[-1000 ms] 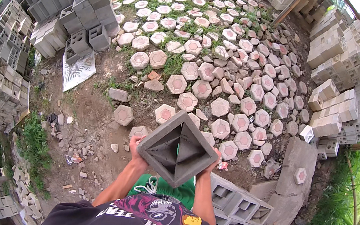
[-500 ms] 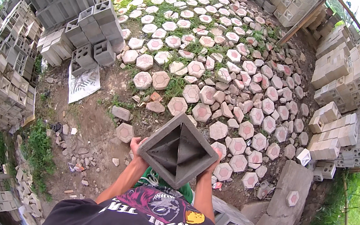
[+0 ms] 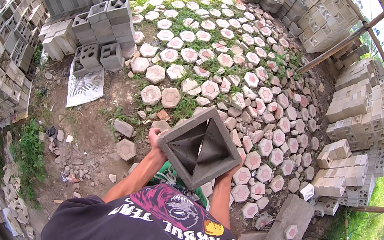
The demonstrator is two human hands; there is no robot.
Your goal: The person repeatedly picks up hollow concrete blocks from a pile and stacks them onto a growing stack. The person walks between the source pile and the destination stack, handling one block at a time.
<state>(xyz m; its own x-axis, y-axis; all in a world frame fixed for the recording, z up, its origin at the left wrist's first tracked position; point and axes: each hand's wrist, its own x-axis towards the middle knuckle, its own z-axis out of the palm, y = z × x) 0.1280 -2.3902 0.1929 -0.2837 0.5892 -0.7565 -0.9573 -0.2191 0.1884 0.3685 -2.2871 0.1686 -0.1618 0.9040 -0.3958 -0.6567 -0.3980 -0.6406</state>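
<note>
A dark grey concrete vent block [image 3: 186, 148], square with slanting triangular faces inside, is held out before my body with one corner toward me. A narrow slit of light shows through its middle. My left hand [image 3: 156, 140] is closed on its left corner. At the opposite corner my right hand [image 3: 236, 165] grips it, its fingers partly hidden by the block. Both arms reach forward, and the block is lifted off the ground.
Hexagonal pavers [image 3: 210, 89] and rubble cover the ground ahead. Grey hollow blocks [image 3: 106, 21] are stacked at left, with a white printed sack [image 3: 85, 88] below them. Pale blocks [image 3: 353, 103] stand at right, near a slanting wooden pole [image 3: 348, 39]. A concrete slab [image 3: 288, 226] lies at lower right.
The block has shifted slightly up and to the right in the picture, still held in both hands. The view has turned a little, and the surroundings have shifted.
</note>
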